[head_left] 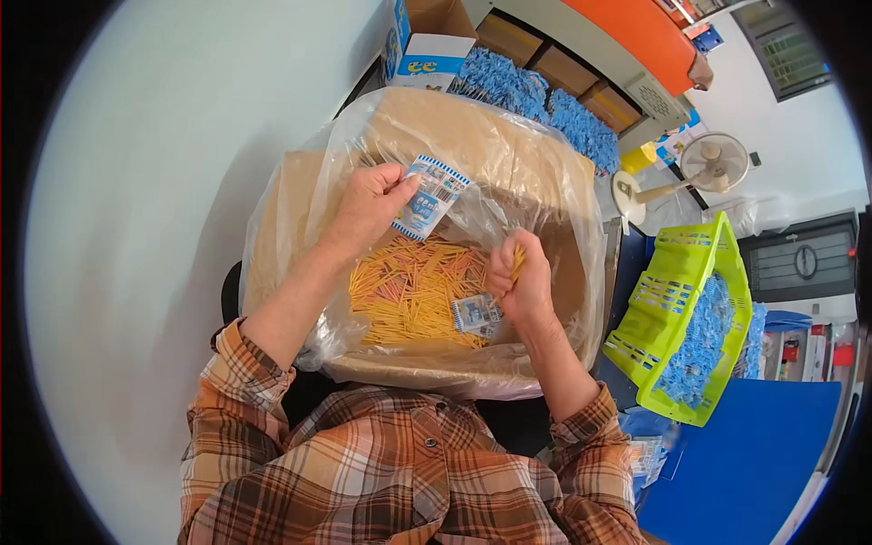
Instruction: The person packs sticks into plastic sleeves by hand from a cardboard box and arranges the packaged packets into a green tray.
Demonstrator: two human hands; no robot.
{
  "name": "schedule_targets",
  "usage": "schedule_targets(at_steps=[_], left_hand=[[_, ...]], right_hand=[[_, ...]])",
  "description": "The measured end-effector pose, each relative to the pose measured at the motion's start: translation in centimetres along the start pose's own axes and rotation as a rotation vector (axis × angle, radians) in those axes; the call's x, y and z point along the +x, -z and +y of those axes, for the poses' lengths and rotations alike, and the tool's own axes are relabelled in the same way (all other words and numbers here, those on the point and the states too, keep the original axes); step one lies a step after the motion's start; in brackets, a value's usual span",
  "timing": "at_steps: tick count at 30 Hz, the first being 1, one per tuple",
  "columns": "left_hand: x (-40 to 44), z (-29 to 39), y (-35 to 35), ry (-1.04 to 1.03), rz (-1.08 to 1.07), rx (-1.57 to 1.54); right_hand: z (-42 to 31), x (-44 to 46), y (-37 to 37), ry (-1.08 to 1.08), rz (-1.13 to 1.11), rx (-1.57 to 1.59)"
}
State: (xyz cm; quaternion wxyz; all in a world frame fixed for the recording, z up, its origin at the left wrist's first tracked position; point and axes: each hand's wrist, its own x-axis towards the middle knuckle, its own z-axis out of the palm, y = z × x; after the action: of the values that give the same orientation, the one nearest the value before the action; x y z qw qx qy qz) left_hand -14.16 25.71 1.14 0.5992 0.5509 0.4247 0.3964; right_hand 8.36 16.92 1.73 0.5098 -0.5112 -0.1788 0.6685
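My left hand (371,207) pinches a small blue-and-white printed packet (431,196) by its left edge, above the box. My right hand (520,275) is closed around a few thin yellow sticks (518,262), whose ends show beside the fingers. Beneath both hands, a large cardboard box (436,127) lined with clear plastic holds a heap of loose yellow and pink sticks (413,295). On the heap, close to my right wrist, lie one or more similar packets (474,312). I cannot see whether the held packet is open or filled.
A tilted lime-green basket (658,300) of blue packets (695,350) stands at the right, above a blue panel (758,454). Behind the box are piles of blue packets (504,80) and a printed carton (431,54). A fan (715,163) stands at the back right.
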Motion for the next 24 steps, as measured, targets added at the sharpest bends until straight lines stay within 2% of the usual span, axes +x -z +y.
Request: schedule_targets(at_steps=[2, 5, 8, 11, 14, 20, 23, 24], left_hand=[[0.1, 0.0, 0.1, 0.004, 0.003, -0.001], [0.4, -0.7, 0.2, -0.017, -0.019, -0.033], [0.5, -0.9, 0.6, -0.005, -0.032, 0.034], [0.4, -0.6, 0.5, -0.010, -0.025, -0.002], [0.7, -1.0, 0.6, -0.002, -0.012, 0.021], [0.5, -0.4, 0.7, -0.012, -0.029, 0.059], [0.3, 0.0, 0.5, 0.002, -0.019, 0.039], [0.3, -0.2, 0.6, -0.005, -0.040, 0.052]], right_hand=[[-1.1, 0.1, -0.8, 0.044, 0.103, 0.017], [-3.6, 1.4, -0.3, 0.365, 0.088, 0.036], [-7.3, 3.7, -2.1, 0.847, 0.299, -0.347], [-8.7, 8.0, -0.9, 0.991, 0.217, -0.239], [-7.7, 11.1, 0.5, 0.877, 0.295, -0.433], [-7.3, 11.9, 1.5, 1.100, 0.454, -0.949], [-8.3, 10.5, 1.1, 0.832, 0.494, -1.143], [-8.3, 10.7, 1.3, 0.970, 0.427, -1.244]])
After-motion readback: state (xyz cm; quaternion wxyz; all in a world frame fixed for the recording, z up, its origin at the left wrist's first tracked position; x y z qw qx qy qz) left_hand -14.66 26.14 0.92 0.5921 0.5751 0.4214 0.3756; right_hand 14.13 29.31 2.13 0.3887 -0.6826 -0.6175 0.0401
